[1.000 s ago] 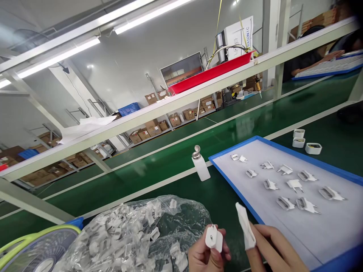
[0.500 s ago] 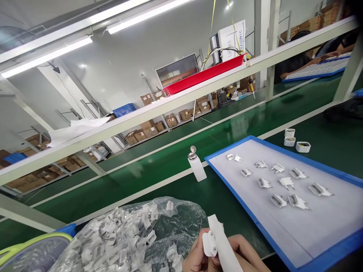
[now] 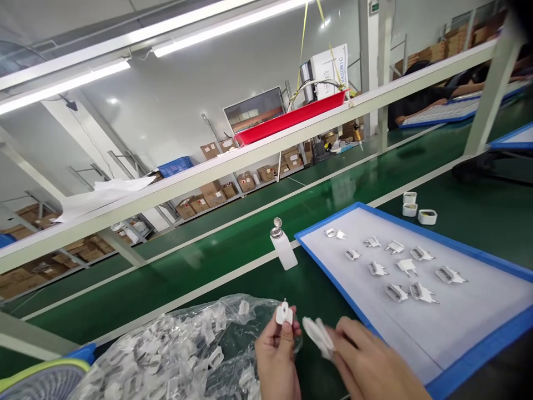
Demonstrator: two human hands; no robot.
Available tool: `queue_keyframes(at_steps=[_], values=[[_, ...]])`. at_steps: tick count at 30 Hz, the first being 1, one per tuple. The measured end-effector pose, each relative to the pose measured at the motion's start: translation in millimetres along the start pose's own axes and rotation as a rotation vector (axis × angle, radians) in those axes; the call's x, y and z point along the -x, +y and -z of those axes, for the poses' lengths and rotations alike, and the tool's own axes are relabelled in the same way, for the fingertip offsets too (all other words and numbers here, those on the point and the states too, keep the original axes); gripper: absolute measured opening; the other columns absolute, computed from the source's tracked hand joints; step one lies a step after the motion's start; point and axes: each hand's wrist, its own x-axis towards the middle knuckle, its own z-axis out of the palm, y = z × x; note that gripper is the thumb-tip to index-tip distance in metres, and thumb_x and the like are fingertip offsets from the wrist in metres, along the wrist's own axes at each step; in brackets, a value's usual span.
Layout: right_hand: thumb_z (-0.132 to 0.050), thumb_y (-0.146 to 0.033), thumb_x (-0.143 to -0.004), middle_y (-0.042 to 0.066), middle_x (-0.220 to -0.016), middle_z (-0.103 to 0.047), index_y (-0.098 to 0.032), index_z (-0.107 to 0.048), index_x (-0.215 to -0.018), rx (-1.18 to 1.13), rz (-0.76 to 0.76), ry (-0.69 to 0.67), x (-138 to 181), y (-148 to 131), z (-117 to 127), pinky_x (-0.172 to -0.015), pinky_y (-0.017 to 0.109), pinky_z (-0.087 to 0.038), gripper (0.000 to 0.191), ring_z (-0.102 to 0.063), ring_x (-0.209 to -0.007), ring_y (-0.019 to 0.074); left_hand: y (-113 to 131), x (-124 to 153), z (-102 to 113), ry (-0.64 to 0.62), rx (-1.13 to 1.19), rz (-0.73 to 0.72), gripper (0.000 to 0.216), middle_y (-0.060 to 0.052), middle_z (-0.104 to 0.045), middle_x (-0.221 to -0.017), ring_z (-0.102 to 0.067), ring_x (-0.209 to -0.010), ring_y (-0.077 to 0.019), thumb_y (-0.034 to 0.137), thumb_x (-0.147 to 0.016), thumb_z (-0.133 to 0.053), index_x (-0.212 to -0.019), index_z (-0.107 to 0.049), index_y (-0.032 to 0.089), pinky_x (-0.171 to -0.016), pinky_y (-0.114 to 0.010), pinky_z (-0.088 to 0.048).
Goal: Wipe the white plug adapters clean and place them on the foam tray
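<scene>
Between the thumb and fingers of my left hand point(image 3: 278, 353) is a small white plug housing point(image 3: 285, 314), its pin end tilted up. My right hand point(image 3: 366, 353) pinches a folded white wipe point(image 3: 318, 336), slightly blurred, just right of the plug and apart from it. Left of my hands lies a clear plastic bag point(image 3: 250, 300) with many loose white plug housings point(image 3: 215, 358) in it. On the right, a blue-edged tray point(image 3: 478, 328) with a white surface carries several white plug housings point(image 3: 407, 267), spread apart.
A white dispenser bottle point(image 3: 285, 251) with a metal top stands behind the tray's left corner. Three small white cups point(image 3: 427, 217) sit beyond the tray. A green-rimmed fan point(image 3: 50, 378) is at lower left. A shelf rail point(image 3: 250, 153) crosses above the green bench. Another person's arm point(image 3: 420, 111) rests far right.
My hands have parted: the wipe, earlier against the plug, is now off to its right in my right hand. My left hand has risen slightly with the plug. The view has shifted a little.
</scene>
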Motion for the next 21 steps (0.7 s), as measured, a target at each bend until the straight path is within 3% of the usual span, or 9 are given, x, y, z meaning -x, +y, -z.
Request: queue_keyframes(at_steps=[2, 5, 9, 12, 16, 19, 21], values=[[-0.056, -0.011, -0.083, 0.012, -0.080, -0.066, -0.020, -0.067, -0.071, 0.073, -0.046, 0.021, -5.6, 16.9, 6.4, -0.056, 0.031, -0.044, 0.018, -0.063, -0.070, 0.0236, 6.4, -14.7, -12.7, -0.064, -0.038, 0.026, 0.047, -0.011, -0.080, -0.095, -0.066, -0.073, -0.0125, 0.041, -0.064, -0.094, -0.100, -0.082, 0.014, -0.072, -0.021, -0.055], [-0.061, -0.010, -0.073, 0.009, -0.065, -0.058, -0.021, -0.051, -0.051, -0.018, -0.156, -0.032, -23.3, 29.8, 22.7, -0.052, 0.030, -0.034, 0.026, -0.053, -0.057, 0.0194, 7.4, -33.8, -39.6, -0.175, 0.034, 0.069, 0.042, -0.012, -0.078, -0.098, -0.063, -0.075, -0.0108, 0.036, -0.072, -0.091, -0.105, -0.080, 0.013, -0.075, -0.020, -0.055], [-0.056, -0.015, -0.077, -0.004, -0.052, -0.038, -0.021, -0.040, -0.050, -0.160, -0.320, -0.088, -52.4, 34.3, 57.1, -0.048, 0.025, -0.025, 0.031, -0.036, -0.048, 0.0112, -7.8, -51.3, -73.3, -0.357, 0.261, 0.187, 0.029, -0.012, -0.077, -0.100, -0.064, -0.077, -0.0111, 0.025, -0.080, -0.085, -0.106, -0.078, 0.012, -0.076, -0.022, -0.057], [-0.049, -0.025, -0.083, -0.008, -0.050, -0.026, -0.023, -0.032, -0.053, -0.306, -0.502, -0.081, -56.8, 35.7, 69.0, -0.045, 0.022, -0.019, 0.034, -0.023, -0.047, 0.0094, -22.5, -54.9, -82.4, -0.440, 0.333, 0.242, 0.020, -0.012, -0.076, -0.094, -0.065, -0.075, -0.0116, 0.022, -0.082, -0.083, -0.097, -0.079, 0.009, -0.075, -0.022, -0.058], [-0.044, -0.040, -0.091, -0.006, -0.055, -0.033, -0.023, -0.040, -0.063, -0.405, -0.661, 0.077, -38.0, 38.2, 62.7, -0.046, 0.022, -0.025, 0.033, -0.028, -0.050, 0.0106, -35.2, -50.9, -74.5, -0.474, 0.402, 0.319, 0.015, -0.013, -0.076, -0.101, -0.066, -0.080, -0.0118, 0.020, -0.083, -0.081, -0.096, -0.079, 0.011, -0.079, -0.022, -0.058], [-0.053, -0.049, -0.091, -0.004, -0.059, -0.038, -0.023, -0.044, -0.061, -0.360, -0.677, 0.215, -25.4, 37.8, 54.3, -0.051, 0.025, -0.033, 0.041, -0.037, -0.056, 0.0134, -40.2, -48.4, -67.9, -0.492, 0.460, 0.374, 0.021, -0.014, -0.075, -0.107, -0.065, -0.083, -0.0123, 0.021, -0.081, -0.083, -0.099, -0.079, 0.011, -0.079, -0.022, -0.058], [-0.056, -0.049, -0.092, 0.001, -0.067, -0.049, -0.022, -0.053, -0.064, -0.215, -0.616, 0.393, -24.6, 34.0, 44.6, -0.055, 0.027, -0.038, 0.040, -0.046, -0.062, 0.0162, -43.0, -48.0, -66.0, -0.518, 0.488, 0.397, 0.031, -0.012, -0.075, -0.105, -0.064, -0.082, -0.0117, 0.025, -0.075, -0.089, -0.100, -0.079, 0.011, -0.077, -0.020, -0.057]])
